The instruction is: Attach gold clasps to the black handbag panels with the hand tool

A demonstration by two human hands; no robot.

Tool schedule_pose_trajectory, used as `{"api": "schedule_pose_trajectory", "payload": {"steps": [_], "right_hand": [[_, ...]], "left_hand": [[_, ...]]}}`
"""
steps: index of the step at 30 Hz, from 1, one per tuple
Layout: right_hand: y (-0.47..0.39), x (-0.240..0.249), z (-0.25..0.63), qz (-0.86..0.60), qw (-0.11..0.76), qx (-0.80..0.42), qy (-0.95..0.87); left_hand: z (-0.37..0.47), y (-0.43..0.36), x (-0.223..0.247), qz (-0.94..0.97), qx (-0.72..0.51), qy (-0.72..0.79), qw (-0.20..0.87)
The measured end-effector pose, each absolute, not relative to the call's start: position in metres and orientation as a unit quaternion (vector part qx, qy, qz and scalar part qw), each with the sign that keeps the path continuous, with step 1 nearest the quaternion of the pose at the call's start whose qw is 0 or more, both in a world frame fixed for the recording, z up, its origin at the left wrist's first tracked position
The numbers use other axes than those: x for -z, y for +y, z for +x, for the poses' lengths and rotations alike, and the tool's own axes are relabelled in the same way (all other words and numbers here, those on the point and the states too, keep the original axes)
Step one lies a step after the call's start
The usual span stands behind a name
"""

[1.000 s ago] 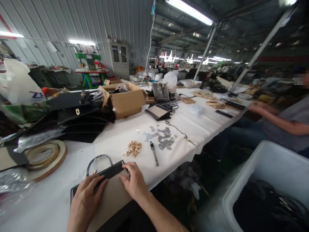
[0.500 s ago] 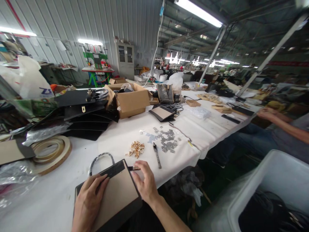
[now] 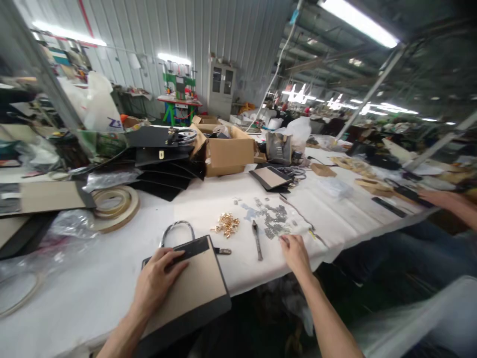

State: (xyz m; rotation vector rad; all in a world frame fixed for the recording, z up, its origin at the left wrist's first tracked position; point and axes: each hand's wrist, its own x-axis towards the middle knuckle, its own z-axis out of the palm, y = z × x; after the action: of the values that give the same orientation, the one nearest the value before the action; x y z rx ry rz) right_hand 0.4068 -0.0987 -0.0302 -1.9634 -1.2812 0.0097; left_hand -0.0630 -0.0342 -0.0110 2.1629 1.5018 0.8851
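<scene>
My left hand (image 3: 158,278) lies with fingers stretched over a black handbag piece (image 3: 223,298) with a beige board face (image 3: 201,286). A looped handle (image 3: 178,223) sticks out behind the piece, and a strap with a metal end (image 3: 224,251) out of its right side. My right hand (image 3: 296,253) is at the near edge of a pile of small grey metal plates (image 3: 276,216), its fingertips pinched together; what is between them is too small to make out. Left of that hand lies a dark pointed tool (image 3: 257,241). Gold-coloured metal fittings (image 3: 226,225) are heaped behind the bag piece.
A cardboard box (image 3: 229,154), stacked black panels (image 3: 164,179) and tape rolls (image 3: 117,204) stand at the left and back. Another bag piece (image 3: 270,176) lies farther back. A co-worker's hand (image 3: 443,199) is at the right table edge, above a pale bin (image 3: 439,308).
My right hand has left the strap at the bag piece and moved right to the grey metal plates. My left hand stays on the board. The view has swung left.
</scene>
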Motion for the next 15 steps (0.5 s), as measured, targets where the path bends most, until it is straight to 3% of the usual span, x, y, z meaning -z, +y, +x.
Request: {"api": "schedule_pose_trajectory", "payload": {"steps": [8, 15], "right_hand": [[-0.086, 0.042, 0.431, -0.832, 0.326, -0.134, -0.429], [-0.068, -0.026, 0.262, -0.658, 0.387, -0.322, -0.56]], "left_hand": [[-0.067, -0.045, 0.008, 0.715, -0.362, 0.533, 0.271], [-0.055, -0.046, 0.002, 0.7, -0.333, 0.582, 0.245]]}}
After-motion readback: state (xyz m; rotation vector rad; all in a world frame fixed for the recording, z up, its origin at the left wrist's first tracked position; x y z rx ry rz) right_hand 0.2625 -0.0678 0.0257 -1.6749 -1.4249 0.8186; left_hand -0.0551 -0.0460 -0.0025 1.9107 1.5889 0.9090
